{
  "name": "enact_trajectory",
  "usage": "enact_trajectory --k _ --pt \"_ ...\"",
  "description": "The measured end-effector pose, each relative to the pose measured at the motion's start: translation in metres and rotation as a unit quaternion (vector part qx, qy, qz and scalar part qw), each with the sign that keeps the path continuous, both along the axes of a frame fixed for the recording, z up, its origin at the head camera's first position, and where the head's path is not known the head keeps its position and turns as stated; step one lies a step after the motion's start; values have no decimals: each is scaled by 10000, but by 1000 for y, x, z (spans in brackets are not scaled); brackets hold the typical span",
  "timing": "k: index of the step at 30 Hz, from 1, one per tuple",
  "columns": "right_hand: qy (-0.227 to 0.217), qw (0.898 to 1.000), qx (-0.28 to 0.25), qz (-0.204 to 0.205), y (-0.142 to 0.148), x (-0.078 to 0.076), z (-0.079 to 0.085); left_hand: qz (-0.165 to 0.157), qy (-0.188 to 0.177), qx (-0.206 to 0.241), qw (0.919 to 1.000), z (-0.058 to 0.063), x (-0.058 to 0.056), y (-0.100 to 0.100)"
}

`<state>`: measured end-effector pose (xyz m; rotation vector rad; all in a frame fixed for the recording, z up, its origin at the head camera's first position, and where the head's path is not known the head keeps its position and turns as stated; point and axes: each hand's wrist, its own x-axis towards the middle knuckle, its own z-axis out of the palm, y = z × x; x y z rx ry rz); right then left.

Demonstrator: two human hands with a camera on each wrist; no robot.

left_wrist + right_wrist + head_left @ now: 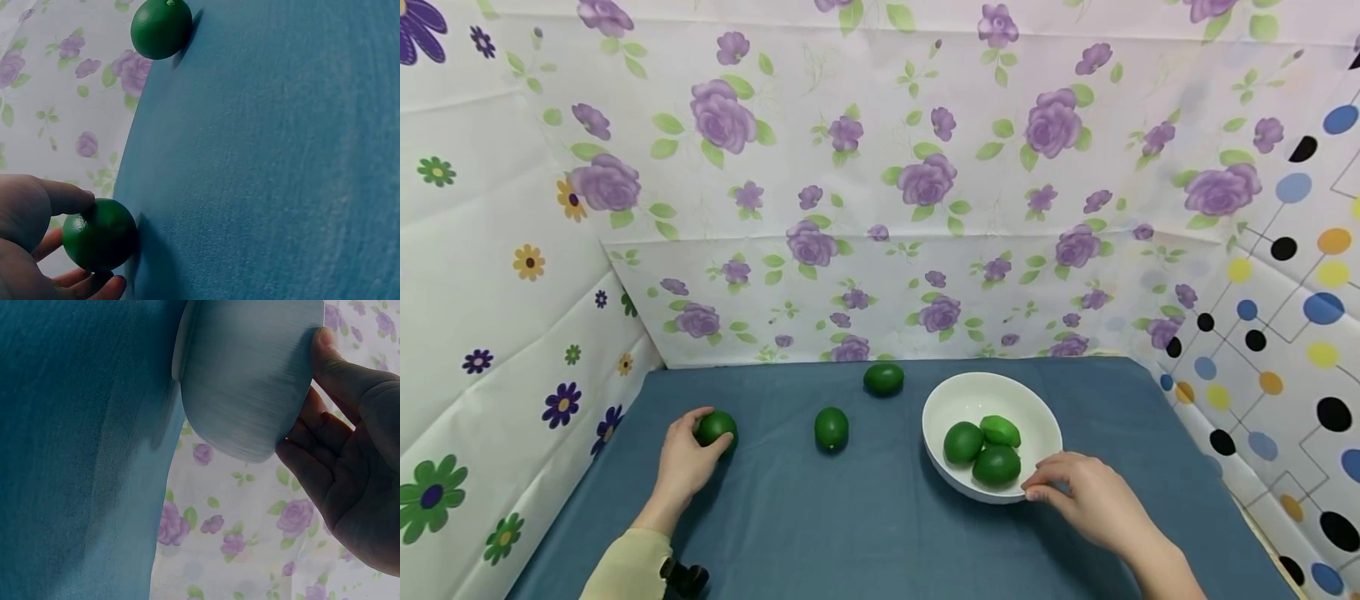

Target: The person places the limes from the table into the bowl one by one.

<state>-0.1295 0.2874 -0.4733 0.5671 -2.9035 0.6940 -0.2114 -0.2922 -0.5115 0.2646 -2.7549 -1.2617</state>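
Note:
At the left of the table, my left hand (685, 462) grips a dark green lime (718, 431), thumb on one side and fingers around the other. The left wrist view shows this lime (100, 236) between thumb and fingertips, close to the cloth. My right hand (1093, 496) pinches the near right rim of a white bowl (1037, 417). In the right wrist view the thumb lies at the rim and the fingers against the bowl's outer wall (250, 381). Inside the bowl sit three green fruits, two dark limes (997, 466) and a lighter one (1001, 431).
Two more limes lie on the blue cloth (820, 533) between the hands: one in the middle (831, 429), the other farther back (883, 379). Flowered sheeting (850, 200) walls the back and left, dotted sheeting (1292, 350) the right.

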Motion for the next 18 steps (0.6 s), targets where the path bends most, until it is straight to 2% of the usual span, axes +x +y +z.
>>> enact_trajectory --k 7,18 --pt "-9 10000 2 -24 0 0 0 -56 18 136 9999 -3 0 2" --pt "95 10000 22 -14 0 0 -1 -114 18 29 9999 -4 2 5"
